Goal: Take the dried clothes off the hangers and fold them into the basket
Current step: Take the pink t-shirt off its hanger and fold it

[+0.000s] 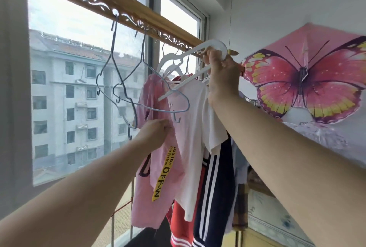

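Observation:
A carved wooden rail runs across the window with clothes hanging from it. My right hand is raised and grips a white plastic hanger, tilted, near the rail's right end. My left hand pinches the fabric of a pink shirt with a yellow printed strap. Beside it hang a white T-shirt, a red garment and a navy garment with white stripes. No basket is in view.
Two bare blue wire hangers dangle from the rail at left. A pink butterfly umbrella leans on the right wall. The window faces an apartment block. More white hangers hook behind the clothes.

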